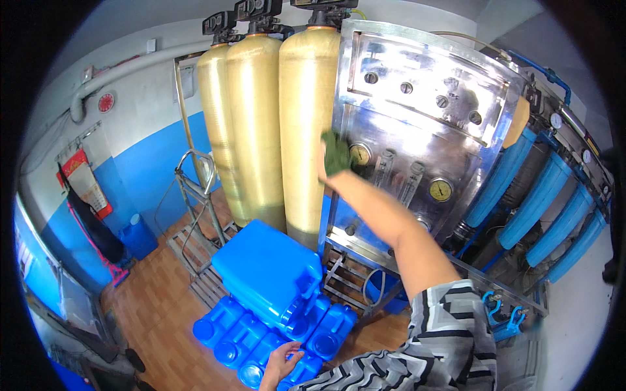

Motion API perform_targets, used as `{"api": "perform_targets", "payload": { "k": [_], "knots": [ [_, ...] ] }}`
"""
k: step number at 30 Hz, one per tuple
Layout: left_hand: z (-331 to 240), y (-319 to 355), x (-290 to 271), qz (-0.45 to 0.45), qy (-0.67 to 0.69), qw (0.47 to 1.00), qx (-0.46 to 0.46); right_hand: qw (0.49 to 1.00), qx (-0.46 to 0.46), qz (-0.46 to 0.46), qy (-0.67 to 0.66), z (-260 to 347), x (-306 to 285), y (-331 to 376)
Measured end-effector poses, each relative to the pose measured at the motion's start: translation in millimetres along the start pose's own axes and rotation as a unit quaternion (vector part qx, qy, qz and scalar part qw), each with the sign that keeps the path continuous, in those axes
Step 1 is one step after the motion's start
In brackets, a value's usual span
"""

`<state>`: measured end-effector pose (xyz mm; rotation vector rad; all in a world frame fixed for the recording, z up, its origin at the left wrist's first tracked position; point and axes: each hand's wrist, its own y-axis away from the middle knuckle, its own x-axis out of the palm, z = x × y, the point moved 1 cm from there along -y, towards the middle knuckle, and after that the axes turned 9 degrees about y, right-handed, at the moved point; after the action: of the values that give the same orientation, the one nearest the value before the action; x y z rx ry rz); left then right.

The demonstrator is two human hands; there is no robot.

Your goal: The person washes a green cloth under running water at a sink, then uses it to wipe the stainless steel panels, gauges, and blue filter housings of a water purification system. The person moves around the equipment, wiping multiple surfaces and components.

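My right hand (321, 163) is stretched out ahead, closed on a dark green cloth (337, 154). It is at the left edge of a shiny steel control panel (391, 140), beside the nearest tall yellowish tank (308, 111). A round pressure gauge (360, 154) sits just right of the cloth. Low in front, my left hand (285, 362) is loosely bent with nothing in it, over several blue plastic jugs (240, 342) on the floor. A larger blue container (266, 257) lies on top of those jugs; whether the left hand touches any is unclear.
Two more yellowish tanks (254, 130) stand further left, near a metal hand cart (202, 189). Blue filter housings (531, 199) line the right side. Low at the right are blue-handled fittings (515, 319). A blue bucket (137, 236) stands by the left wall.
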<state>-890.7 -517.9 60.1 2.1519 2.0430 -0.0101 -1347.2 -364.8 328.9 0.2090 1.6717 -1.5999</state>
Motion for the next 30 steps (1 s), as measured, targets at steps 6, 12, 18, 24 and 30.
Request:
{"api": "perform_targets", "payload": {
  "k": [6,12,18,24,30],
  "knots": [
    [-11.6,8.8,-5.4,-0.039,-0.038,0.998,0.015,0.904,-0.368,0.097,0.195,-39.2,91.8,169.2],
    [-8.2,14.2,-11.3,-0.041,-0.022,0.999,-0.012,0.962,-0.163,-0.161,0.148,-18.6,17.3,58.3],
    [-23.3,5.4,4.8,-0.029,-0.08,0.996,0.002,0.944,-0.031,-0.329,0.013,13.6,-21.1,-27.8],
    [-12.3,7.6,13.0,-0.012,-0.068,0.996,-0.05,0.983,0.054,-0.17,0.037,-5.6,89.3,114.9],
    [7.7,17.2,3.9,-0.031,-0.091,0.993,-0.063,0.995,-0.046,-0.035,0.083,-27.4,138.1,244.9]
  ]
}}
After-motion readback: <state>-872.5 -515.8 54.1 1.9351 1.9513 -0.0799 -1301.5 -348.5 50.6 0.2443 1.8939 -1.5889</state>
